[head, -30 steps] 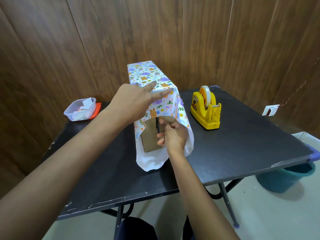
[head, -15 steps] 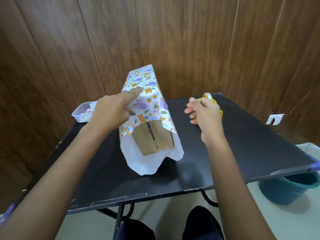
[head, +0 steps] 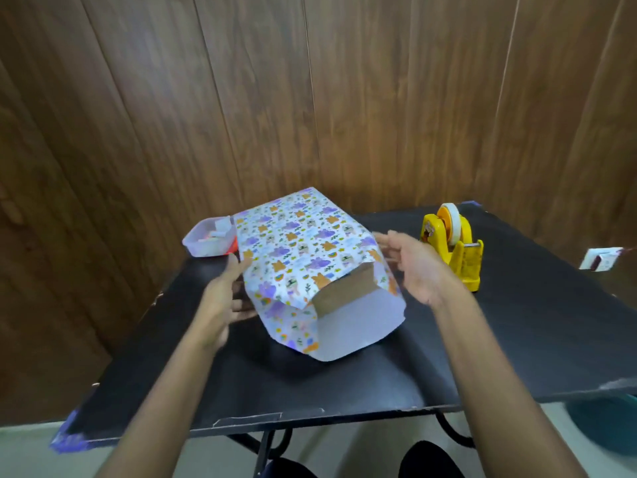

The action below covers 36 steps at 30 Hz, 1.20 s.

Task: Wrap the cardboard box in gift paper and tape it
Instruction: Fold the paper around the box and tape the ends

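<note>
The cardboard box (head: 344, 288) lies on the black table (head: 517, 339), covered along its length by white gift paper (head: 296, 250) printed with bears and purple shapes. Its near end is bare brown cardboard, and loose paper flaps stick out past it toward me. My left hand (head: 224, 298) lies against the box's left side, fingers straight on the paper. My right hand (head: 413, 267) hovers at the box's right side with fingers spread, close to the paper; contact is unclear. The yellow tape dispenser (head: 451, 246) stands just right of that hand.
A clear plastic tub (head: 210, 239) with small bits inside sits at the table's back left, an orange lid beneath it. A wood-panelled wall rises right behind the table. A teal bucket (head: 606, 419) stands on the floor at the right.
The box has gone from standing tall to lying lower and wider on the table. My right hand came back from the tape dispenser to the box's right side; my left slid down its left side.
</note>
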Each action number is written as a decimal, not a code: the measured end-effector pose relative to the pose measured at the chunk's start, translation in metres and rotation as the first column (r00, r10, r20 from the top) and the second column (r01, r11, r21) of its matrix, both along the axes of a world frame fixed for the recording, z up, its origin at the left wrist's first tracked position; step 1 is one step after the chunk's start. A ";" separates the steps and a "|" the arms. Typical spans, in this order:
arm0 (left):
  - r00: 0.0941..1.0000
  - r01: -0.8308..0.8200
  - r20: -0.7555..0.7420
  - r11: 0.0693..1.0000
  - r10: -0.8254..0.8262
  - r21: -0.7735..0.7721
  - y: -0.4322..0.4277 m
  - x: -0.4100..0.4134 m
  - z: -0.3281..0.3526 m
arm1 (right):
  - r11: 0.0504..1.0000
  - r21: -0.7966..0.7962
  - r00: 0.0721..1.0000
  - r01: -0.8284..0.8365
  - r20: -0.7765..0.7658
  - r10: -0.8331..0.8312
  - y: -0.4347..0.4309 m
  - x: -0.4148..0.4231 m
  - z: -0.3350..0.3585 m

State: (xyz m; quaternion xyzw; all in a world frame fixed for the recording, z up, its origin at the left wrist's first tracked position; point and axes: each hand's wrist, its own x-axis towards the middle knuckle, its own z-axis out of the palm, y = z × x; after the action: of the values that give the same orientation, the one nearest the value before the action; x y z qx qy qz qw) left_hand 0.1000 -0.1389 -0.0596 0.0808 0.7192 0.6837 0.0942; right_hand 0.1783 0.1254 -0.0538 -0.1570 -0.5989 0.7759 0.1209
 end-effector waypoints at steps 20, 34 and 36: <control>0.897 0.139 -0.431 0.988 -0.099 0.063 0.056 0.004 0.083 | 0.493 0.869 0.990 -0.047 -0.027 0.142 -0.020 -0.012 0.074; 0.560 -0.414 -0.546 0.361 -0.623 -0.836 0.060 -0.002 0.099 | 0.052 0.988 0.977 -0.148 0.138 0.163 -0.021 -0.029 0.093; 0.543 -0.502 -0.550 0.280 -0.635 -0.819 0.064 0.001 0.099 | 0.001 0.989 0.980 -0.147 0.146 0.137 -0.022 -0.028 0.093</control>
State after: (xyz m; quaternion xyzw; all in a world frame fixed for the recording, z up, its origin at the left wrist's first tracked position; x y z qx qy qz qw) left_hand 0.1012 -0.0746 0.0398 0.3580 0.9120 -0.0335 -0.1975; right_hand 0.1504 0.1034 0.0387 0.0307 -0.9828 0.1412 0.1154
